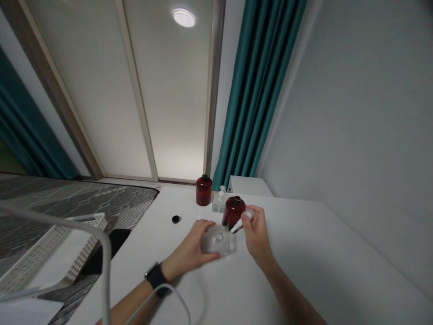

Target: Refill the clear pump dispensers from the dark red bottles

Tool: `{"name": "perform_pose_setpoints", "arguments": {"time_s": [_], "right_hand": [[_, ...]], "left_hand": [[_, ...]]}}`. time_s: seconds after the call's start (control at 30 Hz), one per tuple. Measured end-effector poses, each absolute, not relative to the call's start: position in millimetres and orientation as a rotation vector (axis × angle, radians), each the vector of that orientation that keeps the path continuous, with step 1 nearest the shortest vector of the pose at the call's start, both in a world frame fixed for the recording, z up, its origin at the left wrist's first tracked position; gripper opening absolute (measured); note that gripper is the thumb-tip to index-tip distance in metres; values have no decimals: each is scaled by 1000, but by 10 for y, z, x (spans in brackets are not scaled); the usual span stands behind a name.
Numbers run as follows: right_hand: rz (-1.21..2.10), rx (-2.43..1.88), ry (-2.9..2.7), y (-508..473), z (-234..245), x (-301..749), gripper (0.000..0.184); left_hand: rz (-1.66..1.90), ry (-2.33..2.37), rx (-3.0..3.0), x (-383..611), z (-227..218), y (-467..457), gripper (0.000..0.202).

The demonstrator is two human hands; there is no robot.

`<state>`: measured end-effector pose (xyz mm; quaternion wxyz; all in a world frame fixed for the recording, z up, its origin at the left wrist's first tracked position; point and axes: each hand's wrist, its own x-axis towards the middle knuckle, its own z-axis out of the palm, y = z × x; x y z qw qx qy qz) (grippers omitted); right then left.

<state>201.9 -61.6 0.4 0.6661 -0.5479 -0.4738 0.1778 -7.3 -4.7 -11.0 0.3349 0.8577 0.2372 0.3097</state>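
Note:
My left hand (198, 243) is wrapped round the left side of a clear, square-shouldered bottle (219, 241) on the white table. The bottle's round neck opening shows on top, with no cap. In my right hand (257, 232) is a white pump head (241, 222), held slantwise with its narrow end down near the bottle's right edge. Just behind stands an open brown-red bottle (234, 210). A second brown-red bottle (204, 192) with a black cap is farther back. Between these two sits a clear bottle with a white pump (218, 201). A loose black cap (175, 219) lies to the left.
The white table (304, 271) reaches the grey wall on the right. A white perforated basket (79, 250) is at the left, beyond the table edge. A white cable (106, 262) crosses the left foreground. A white cabinet (250, 185) and teal curtain (260, 90) stand behind.

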Motion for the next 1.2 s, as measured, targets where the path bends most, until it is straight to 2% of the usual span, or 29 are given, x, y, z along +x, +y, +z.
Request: {"name": "perform_pose_setpoints", "arguments": {"time_s": [0.2,0.33,0.53,0.7,0.97,1.2], "right_hand": [[404,-1463,-1053,-634,117,2456,41],[443,-1661,-1136,-615,0,2764,47],[399,-2027,-1263,-524,-295,2998,33],[259,-2240,-1363,-478,-347,2993,38],[97,-2360,-1470,-455,-352,2920,41],[47,-2286,-1438,-471,-393,2915,44]], "left_hand": [[777,624,2238,-71,-124,-47,71],[763,621,2232,-75,-131,-42,71],[755,619,2237,-67,-137,-29,68],[758,610,2250,-62,-166,-21,66],[795,602,2285,-55,-217,9,66],[770,617,2284,-51,-198,-9,66]]}}
